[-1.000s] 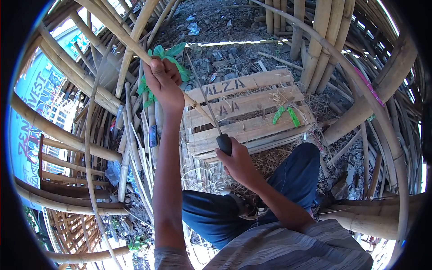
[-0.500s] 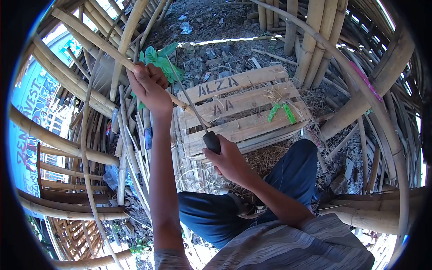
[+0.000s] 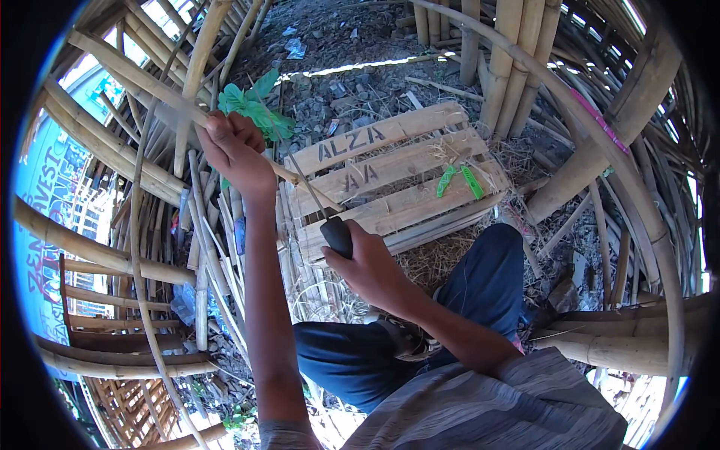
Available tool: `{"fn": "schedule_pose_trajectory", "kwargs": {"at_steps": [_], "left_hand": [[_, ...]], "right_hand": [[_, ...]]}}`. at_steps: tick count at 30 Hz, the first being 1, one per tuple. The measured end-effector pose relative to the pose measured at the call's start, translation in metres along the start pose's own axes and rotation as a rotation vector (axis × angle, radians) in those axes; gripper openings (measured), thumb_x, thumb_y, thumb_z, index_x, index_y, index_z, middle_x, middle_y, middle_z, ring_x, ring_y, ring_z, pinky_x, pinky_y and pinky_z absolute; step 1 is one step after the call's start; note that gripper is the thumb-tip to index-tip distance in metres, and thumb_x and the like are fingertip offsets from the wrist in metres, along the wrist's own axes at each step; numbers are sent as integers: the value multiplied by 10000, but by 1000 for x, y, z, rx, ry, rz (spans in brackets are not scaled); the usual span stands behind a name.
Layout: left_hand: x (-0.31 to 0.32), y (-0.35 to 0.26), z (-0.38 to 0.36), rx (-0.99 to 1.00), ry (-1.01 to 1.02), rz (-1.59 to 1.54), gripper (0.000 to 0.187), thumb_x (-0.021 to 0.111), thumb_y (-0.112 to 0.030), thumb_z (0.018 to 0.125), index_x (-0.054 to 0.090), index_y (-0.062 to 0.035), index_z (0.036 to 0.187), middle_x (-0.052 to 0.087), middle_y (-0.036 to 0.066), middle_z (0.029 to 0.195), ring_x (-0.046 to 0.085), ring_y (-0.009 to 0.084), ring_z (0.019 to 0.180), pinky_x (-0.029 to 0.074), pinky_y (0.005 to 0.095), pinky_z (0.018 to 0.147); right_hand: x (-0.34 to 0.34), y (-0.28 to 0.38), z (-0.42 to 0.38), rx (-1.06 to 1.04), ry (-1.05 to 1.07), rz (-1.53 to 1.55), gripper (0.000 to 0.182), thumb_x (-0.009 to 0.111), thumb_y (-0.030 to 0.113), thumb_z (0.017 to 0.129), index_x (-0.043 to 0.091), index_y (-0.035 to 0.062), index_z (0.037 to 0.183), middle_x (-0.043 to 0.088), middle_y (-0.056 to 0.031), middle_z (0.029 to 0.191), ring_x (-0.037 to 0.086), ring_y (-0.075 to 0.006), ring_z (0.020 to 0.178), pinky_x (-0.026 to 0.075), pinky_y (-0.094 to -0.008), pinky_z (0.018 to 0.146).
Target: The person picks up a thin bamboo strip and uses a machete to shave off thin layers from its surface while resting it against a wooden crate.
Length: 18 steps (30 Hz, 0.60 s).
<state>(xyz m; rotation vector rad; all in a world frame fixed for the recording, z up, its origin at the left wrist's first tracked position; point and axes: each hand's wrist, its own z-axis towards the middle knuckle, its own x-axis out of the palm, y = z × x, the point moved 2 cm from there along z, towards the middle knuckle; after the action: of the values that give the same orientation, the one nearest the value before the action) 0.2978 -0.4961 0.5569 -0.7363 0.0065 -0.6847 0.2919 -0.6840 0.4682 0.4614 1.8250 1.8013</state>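
The left hand [image 3: 234, 150] has its fingers curled tight round a long, pale tan bamboo stick [image 3: 135, 73]; the right hand [image 3: 369, 262] grasps a long, thin-bladed metal knife with a black rounded handle [image 3: 337, 238]. The stick slants down past the left edge of a slatted, pale wooden crate [image 3: 390, 211], its lower end beside the blade. Narrow, bright green pieces [image 3: 472, 184] lie near the crate's right edge.
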Motion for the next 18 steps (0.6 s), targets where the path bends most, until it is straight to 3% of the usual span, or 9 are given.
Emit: {"fn": "schedule_pose_trajectory", "kwargs": {"at_steps": [2,4,6,7,13,16,18], "left_hand": [[2,0,-4,-9,11,-8,382,366,-442,1006,319,-115,814,264,-38,589,220,38,471,157,220,406],[4,-1,-5,-13,-111,29,380,366,-434,1008,306,-119,802,270,-34,588,221,39,470,155,222,406],[4,-2,-1,-16,-18,12,383,365,-434,1008,301,-123,795,274,-34,586,221,41,469,155,223,407],[2,-1,-1,-12,-32,12,380,364,-431,1009,301,-123,795,276,-33,586,221,42,468,157,222,407],[3,-4,-2,-17,-24,39,360,344,-393,1020,297,-117,793,277,-29,579,214,44,462,163,220,405],[6,-2,-3,8,-38,18,373,336,-410,1019,298,-121,786,274,-35,574,212,42,455,171,219,398],[-2,0,1,15,-63,53,385,336,-432,1015,300,-129,780,276,-41,572,214,40,452,176,217,391]], "right_hand": [[6,-18,0,39,9,-12,349,610,225,863,487,-95,926,576,-209,609,621,-328,543,458,-409,483],[11,-35,-2,68,18,-24,347,611,227,862,489,-91,928,581,-215,623,623,-336,555,461,-414,494],[11,-36,-2,57,17,-63,345,613,222,857,488,-92,928,584,-228,637,627,-351,580,461,-427,511],[8,-38,-2,214,86,98,349,614,224,856,488,-94,922,588,-231,642,629,-364,594,460,-432,522],[4,-13,-2,-46,-34,17,346,611,228,860,494,-92,914,599,-244,662,635,-370,606,462,-431,530],[5,-23,-2,117,63,24,356,615,222,858,493,-100,945,600,-254,672,636,-385,621,465,-433,533],[8,-36,0,66,30,-10,359,617,219,857,491,-102,953,601,-257,676,636,-393,629,469,-439,539]]}}
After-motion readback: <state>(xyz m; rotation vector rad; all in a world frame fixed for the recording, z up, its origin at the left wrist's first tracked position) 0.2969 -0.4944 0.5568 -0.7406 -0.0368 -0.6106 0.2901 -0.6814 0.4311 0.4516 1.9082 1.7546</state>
